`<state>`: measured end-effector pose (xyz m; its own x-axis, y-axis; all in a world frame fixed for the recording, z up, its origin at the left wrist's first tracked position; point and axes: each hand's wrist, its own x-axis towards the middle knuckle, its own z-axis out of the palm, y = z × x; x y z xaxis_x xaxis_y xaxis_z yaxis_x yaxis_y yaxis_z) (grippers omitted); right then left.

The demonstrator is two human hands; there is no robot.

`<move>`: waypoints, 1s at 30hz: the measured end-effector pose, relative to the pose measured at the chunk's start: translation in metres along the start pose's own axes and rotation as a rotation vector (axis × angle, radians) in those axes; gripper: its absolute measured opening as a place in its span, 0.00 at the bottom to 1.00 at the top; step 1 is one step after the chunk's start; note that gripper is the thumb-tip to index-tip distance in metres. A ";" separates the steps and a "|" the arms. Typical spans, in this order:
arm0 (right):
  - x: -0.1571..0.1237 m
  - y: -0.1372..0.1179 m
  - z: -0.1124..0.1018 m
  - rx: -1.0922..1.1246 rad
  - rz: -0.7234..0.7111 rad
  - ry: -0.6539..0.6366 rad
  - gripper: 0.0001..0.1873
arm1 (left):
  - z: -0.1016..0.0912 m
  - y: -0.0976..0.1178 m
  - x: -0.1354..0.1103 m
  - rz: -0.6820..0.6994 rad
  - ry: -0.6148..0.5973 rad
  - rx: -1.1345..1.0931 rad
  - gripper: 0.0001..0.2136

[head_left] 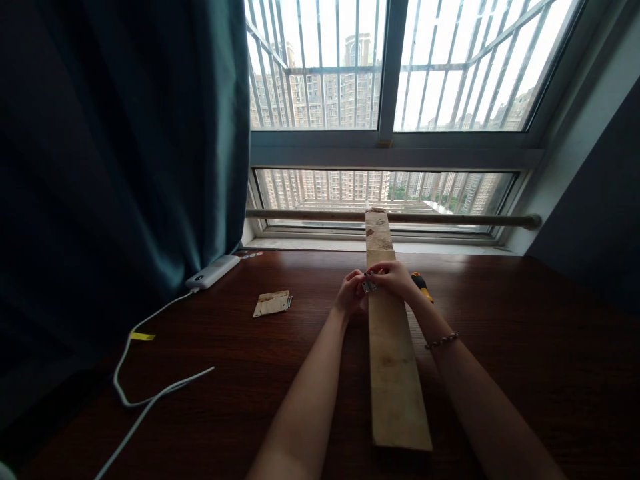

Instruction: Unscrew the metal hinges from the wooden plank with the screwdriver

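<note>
right in close here, left hand (351,293) and right hand (393,277) almost meeting, fingers pinched from both sides onto one small metal fitting (369,285), much like a hinge by the look of it. neither hand free, both grasping that same little part. held at the fingertips, over the left long edge of the wooden board (397,373); touching the wood or just above, cannot tell from this angle.

and what a line beneath the hands: the board laid lengthwise on the desk (480,327), long axis running from the near side, up under the hands and on beyond toward the window (320,100). broad face up, far end well past the hands, overlapping the rail (310,215) in this view; resting on it or not, hard to say.

closer to the wood, clearly, the right hand, poised right over it; left hand just off the left edge. so, as a judgement, all turning on the fitting against that long edge, and on its lie along the axis or across it: too small to read.

just right of the right hand, a black-and-yellow handle (421,285). away to the left of the left hand, a small flat wooden piece (271,304), thin metal pieces (289,303) poking past its right side.
</note>
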<state>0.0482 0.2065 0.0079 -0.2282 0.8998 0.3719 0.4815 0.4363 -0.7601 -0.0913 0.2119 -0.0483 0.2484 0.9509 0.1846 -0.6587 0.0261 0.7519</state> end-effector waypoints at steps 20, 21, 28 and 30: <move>-0.003 -0.012 0.004 -0.081 0.018 0.082 0.10 | 0.000 -0.001 0.000 0.002 -0.010 0.001 0.17; -0.003 -0.014 0.005 -0.143 0.010 0.088 0.09 | 0.000 0.000 -0.001 0.001 0.000 -0.012 0.17; -0.006 -0.017 0.008 -0.319 -0.012 0.094 0.09 | 0.000 0.000 -0.001 -0.016 -0.010 -0.024 0.15; -0.004 -0.013 0.009 -0.223 -0.035 0.056 0.09 | -0.001 -0.001 0.001 -0.003 -0.004 -0.005 0.15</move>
<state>0.0358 0.1971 0.0115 -0.2037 0.8798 0.4295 0.6506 0.4495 -0.6121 -0.0912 0.2127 -0.0492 0.2536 0.9494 0.1851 -0.6613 0.0305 0.7495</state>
